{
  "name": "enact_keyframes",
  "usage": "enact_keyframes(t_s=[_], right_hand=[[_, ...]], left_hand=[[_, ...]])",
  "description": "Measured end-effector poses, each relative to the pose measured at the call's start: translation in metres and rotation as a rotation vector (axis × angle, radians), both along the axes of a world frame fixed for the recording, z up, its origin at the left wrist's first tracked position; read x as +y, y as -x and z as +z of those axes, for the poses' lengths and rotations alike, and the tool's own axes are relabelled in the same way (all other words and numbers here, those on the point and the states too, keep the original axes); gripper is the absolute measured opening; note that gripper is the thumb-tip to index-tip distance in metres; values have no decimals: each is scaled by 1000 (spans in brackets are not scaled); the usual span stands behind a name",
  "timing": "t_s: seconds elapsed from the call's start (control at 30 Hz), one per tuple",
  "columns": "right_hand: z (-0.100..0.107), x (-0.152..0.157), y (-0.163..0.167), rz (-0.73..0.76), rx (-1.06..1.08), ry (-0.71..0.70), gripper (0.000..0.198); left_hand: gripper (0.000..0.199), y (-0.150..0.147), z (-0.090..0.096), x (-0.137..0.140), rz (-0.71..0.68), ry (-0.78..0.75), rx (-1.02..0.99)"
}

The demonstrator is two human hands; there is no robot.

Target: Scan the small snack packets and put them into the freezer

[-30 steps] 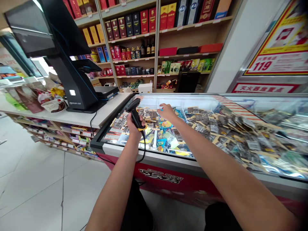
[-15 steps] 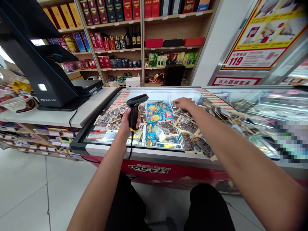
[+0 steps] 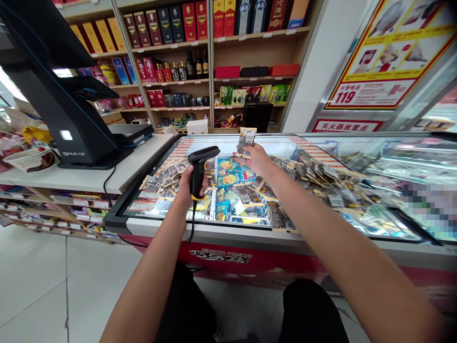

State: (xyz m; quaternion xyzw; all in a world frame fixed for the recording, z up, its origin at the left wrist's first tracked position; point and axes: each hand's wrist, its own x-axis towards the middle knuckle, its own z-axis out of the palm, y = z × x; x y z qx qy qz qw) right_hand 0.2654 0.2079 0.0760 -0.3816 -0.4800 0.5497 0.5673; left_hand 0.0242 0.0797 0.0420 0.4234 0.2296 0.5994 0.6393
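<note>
1. The person's left hand [image 3: 191, 183] is wrapping all its fingers tight around the grip of a black handheld barcode scanner with a yellow band at the base [image 3: 198, 167] — the scanner's head is pointing toward three o'clock, at the other hand, and its dark cable [image 3: 193, 224] is hanging down at six o'clock over the freezer's front edge.
2. The right hand [image 3: 256, 161] is pinching a small dark packet with a tan card top [image 3: 246, 141] between thumb and fingertips, holding it upright above the freezer, at about one o'clock from the scanner and just apart from its head.
3. Both hands are hovering over a glass-topped chest freezer with a red front panel [image 3: 228, 259]. Its sliding lid is standing open under the hands.
4. Blue and yellow snack bags [image 3: 230, 172] are lying in the open bin directly beneath the scanner and the held packet.
5. Heaps of similar dark, tan-carded packets [image 3: 314, 178] are spreading across the glass at three o'clock from the right hand — more are lying at nine o'clock from the left.
6. A black checkout terminal [image 3: 76, 128] is standing on the white counter at ten o'clock.
7. Wooden shelves of red, yellow and dark boxes [image 3: 185, 24] are filling the wall at twelve o'clock.
</note>
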Motion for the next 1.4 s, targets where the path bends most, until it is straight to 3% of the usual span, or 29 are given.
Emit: enact_keyframes(t_s=[0.13, 0.3, 0.37, 0.5, 0.73, 0.93, 1.03, 1.2, 1.3, 1.4], right_hand=[[3, -35, 19, 142, 297, 49, 19], [-4, -45, 20, 104, 181, 28, 63], [-8, -42, 17, 87, 147, 42, 72], [-13, -39, 10, 97, 168, 60, 72], [-19, -35, 10, 56, 9, 46, 84], [-18, -37, 10, 63, 92, 46, 74], [-20, -39, 11, 50, 16, 68, 71], [-36, -37, 16, 13, -7, 84, 16], [-45, -36, 20, -17, -222, 30, 14], [-48, -34, 24, -92, -490, -27, 23]], left_hand=[[51, 1, 2, -5, 14, -19, 31], [51, 0, -2, -9, -63, -33, 146], [52, -1, -5, -10, -118, -23, 212], [55, 0, -9, -11, -179, -39, 274], [55, -1, -8, -13, -206, -53, 314], [56, -2, -8, -13, -261, -24, 329], [52, -3, -8, -13, -207, 17, 279], [50, -1, -2, -9, 109, -28, 60], [51, 2, 3, -8, 265, -38, -73], [52, 4, 6, -7, 299, -32, -126]])
